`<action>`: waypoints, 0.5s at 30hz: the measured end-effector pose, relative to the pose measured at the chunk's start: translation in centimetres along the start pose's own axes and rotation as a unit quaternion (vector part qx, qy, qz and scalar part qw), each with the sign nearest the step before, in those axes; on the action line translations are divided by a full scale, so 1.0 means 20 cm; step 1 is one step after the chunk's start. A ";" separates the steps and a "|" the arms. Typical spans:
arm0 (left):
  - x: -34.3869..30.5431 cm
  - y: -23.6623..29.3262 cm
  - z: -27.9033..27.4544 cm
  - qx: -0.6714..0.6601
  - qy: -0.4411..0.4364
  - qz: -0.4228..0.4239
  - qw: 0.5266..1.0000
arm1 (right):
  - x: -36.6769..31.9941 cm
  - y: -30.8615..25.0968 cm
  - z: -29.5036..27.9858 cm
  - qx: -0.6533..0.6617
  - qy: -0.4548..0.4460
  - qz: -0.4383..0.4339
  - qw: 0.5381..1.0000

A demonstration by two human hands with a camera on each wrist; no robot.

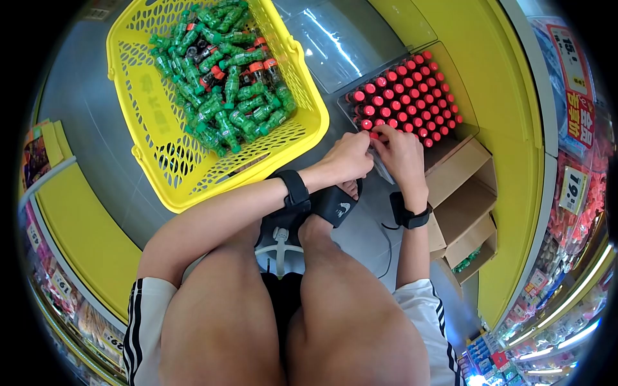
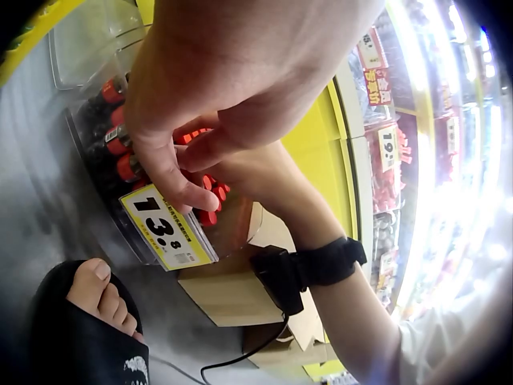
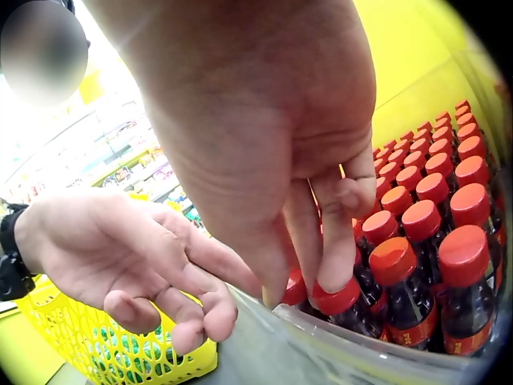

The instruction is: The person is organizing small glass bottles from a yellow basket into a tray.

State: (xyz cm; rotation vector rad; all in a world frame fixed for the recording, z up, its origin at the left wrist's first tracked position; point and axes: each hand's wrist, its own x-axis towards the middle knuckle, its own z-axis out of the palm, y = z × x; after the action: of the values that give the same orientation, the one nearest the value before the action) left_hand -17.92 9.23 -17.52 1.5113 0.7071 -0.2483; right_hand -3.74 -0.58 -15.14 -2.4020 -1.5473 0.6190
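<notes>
Small cola bottles with red caps (image 1: 412, 96) stand upright in tight rows inside a clear plastic bin (image 3: 377, 346). My right hand (image 1: 403, 157) reaches down at the bin's front edge. In the right wrist view, its fingers pinch the red cap of a cola bottle (image 3: 337, 298) in the front row. Close beside it, my left hand (image 1: 351, 156) hovers just outside the bin wall. Its fingers are loosely bent with nothing between them, as the right wrist view shows. A price tag (image 2: 167, 228) hangs on the bin's front.
A yellow basket (image 1: 132, 96) at the left holds a heap of small green bottles (image 1: 241, 122) and some dark red-capped ones. Open cardboard boxes (image 1: 463, 206) stand right of the bin. A yellow shelf base (image 1: 508, 128) curves behind. My sandalled foot (image 1: 338, 202) is below the hands.
</notes>
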 end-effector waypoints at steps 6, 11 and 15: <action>-0.04 0.10 -0.04 -0.005 0.011 0.000 1.000 | -0.02 -0.02 -0.06 0.074 0.035 0.028 0.996; -0.13 0.30 -0.13 0.166 0.040 0.095 0.981 | -0.02 -0.03 -0.19 0.098 0.086 0.019 0.991; -0.19 0.45 -0.23 0.161 0.110 0.204 0.959 | 0.00 -0.14 -0.38 0.095 0.141 -0.032 0.985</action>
State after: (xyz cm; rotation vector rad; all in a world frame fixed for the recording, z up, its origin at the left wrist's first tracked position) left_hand -17.08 13.39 -7.59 1.9799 0.5266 0.1273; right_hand -2.52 0.99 -7.18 -2.1798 -1.3751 0.3741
